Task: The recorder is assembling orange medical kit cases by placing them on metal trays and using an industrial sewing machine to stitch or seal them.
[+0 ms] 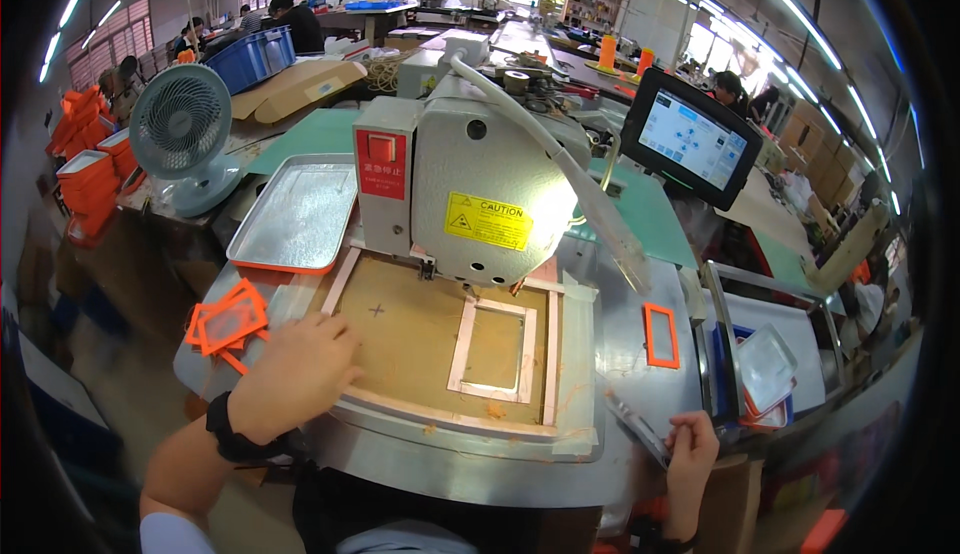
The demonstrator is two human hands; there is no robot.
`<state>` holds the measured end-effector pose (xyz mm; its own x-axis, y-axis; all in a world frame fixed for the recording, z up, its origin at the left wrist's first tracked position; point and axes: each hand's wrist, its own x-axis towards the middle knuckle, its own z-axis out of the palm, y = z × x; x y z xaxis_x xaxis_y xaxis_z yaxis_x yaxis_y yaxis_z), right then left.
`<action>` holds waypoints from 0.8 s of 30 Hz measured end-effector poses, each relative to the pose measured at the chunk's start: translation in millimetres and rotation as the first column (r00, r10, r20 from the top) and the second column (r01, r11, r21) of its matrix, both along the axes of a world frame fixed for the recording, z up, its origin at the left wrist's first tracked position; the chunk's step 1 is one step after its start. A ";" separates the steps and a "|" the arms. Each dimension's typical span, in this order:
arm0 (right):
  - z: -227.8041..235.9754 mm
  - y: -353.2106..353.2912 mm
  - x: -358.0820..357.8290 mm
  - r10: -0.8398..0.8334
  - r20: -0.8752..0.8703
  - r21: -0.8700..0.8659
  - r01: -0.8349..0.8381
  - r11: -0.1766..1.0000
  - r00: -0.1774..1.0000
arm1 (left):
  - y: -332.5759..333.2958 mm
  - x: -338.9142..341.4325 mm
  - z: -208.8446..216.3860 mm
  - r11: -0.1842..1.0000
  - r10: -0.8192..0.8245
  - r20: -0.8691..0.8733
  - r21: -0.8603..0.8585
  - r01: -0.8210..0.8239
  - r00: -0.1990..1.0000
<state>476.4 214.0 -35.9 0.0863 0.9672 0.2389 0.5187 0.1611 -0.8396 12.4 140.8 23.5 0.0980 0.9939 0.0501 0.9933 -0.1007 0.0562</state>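
A sewing machine with a grey head (500,184) stands in front of me over a tan template board (400,354) edged with pale strips. A smaller pale rectangular frame (460,359) lies on the board's right half. My left hand (305,369) reaches over the board's left edge, fingers loosely bent with nothing seen in them; its palm side is hidden. Beside it lie several orange rectangular frames (230,319). At the lower right, my right hand (692,446) is closed on the end of a slim silver tool (638,428), its exact kind unclear. One orange frame (661,336) lies beyond that tool.
A metal tray (300,209) sits left of the machine, near a grey fan (180,124). A touchscreen (690,139) stands at the right, above a metal rack (728,354) and a clear-looking tray (768,366). Orange stacks (88,189) rise at far left. Other people work behind.
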 end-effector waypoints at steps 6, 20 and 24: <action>-5.5 1.7 -30.2 -0.133 0.527 0.338 -0.063 0.939 0.839 | 24.3 60.3 0.9 0.947 -0.317 0.148 0.108 0.303 0.937; 13.8 -4.6 -45.4 -0.125 0.493 0.183 0.038 0.982 0.861 | 117.7 121.7 -38.7 0.935 -0.139 -0.384 0.252 0.248 0.913; 10.0 -4.4 -42.5 -0.119 0.516 0.222 0.002 0.975 0.848 | 129.8 105.7 -39.8 0.868 -0.334 -0.240 0.299 0.397 0.911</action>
